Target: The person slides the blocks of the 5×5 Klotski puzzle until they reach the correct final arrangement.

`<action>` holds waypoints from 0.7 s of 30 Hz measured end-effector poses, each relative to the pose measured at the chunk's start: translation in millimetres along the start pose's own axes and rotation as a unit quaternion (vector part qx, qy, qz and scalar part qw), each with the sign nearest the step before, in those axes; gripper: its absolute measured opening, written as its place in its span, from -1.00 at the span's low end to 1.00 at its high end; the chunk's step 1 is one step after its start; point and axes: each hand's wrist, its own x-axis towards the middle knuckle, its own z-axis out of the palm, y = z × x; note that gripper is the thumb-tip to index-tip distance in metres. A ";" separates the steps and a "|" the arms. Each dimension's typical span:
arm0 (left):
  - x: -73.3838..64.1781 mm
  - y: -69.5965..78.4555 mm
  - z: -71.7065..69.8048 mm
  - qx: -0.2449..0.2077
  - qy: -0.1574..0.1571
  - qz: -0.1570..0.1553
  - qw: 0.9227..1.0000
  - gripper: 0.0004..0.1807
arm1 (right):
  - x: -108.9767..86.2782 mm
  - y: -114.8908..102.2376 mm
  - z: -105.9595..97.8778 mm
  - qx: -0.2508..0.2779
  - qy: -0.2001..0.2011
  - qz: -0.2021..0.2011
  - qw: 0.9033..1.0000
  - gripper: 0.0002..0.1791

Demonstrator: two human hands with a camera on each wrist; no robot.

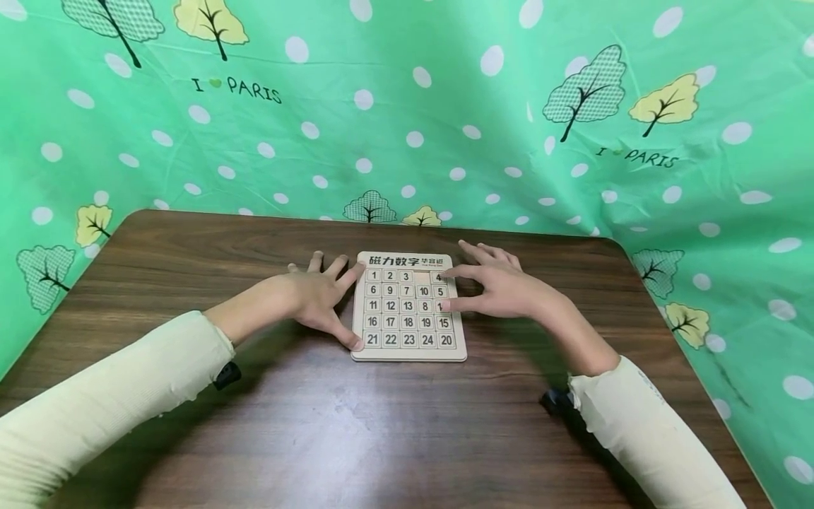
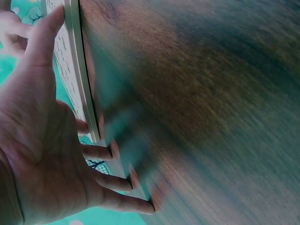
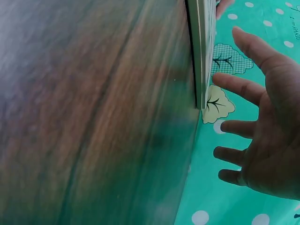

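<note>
The left hand (image 1: pixel 320 295) spreads wide, thumb and index finger against the near edge of the number board (image 1: pixel 409 355) to its right. The right hand (image 1: pixel 505 286) – fingers loosely spread, grasping nothing – reaches over the 4 tile (image 1: pixel 437 278).

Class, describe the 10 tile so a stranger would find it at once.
On the brown table lies a pale number board. In its second row from the top, directly below the empty slot, sits the 10 tile, the only two-digit number in that row.
</note>
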 end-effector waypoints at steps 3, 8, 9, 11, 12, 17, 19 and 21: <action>0.0 0.4 1.7 0.000 0.004 0.003 1.000 0.73 | -0.8 -0.5 2.8 -0.003 -0.012 0.001 1.000 -0.21; 1.4 0.8 3.5 -0.004 0.002 0.002 1.000 0.69 | 1.7 -5.9 8.3 -0.002 -0.033 -0.008 0.999 -0.15; 1.9 0.4 4.1 -0.004 0.001 0.002 1.000 0.69 | 2.6 -7.5 9.0 -0.003 -0.035 -0.011 0.999 -0.14; 2.3 -0.2 4.3 -0.003 0.000 0.002 1.000 0.69 | 4.5 -10.3 9.6 -0.004 -0.037 -0.015 0.999 -0.14; 2.0 -0.5 4.0 -0.002 0.002 0.003 1.000 0.69 | 5.2 -11.4 9.7 -0.005 -0.037 -0.017 0.999 -0.14; 0.6 -1.8 1.4 -0.005 0.007 0.006 1.000 0.72 | 7.1 -13.0 9.2 -0.006 -0.028 -0.020 0.999 -0.14; 0.8 -1.9 1.0 -0.006 0.008 0.007 1.000 0.71 | 5.9 -11.8 9.4 -0.003 -0.022 -0.019 1.000 -0.13; 1.0 -0.8 0.2 -0.006 0.006 0.007 1.000 0.70 | 3.2 -9.6 9.1 0.003 -0.015 -0.018 1.000 -0.14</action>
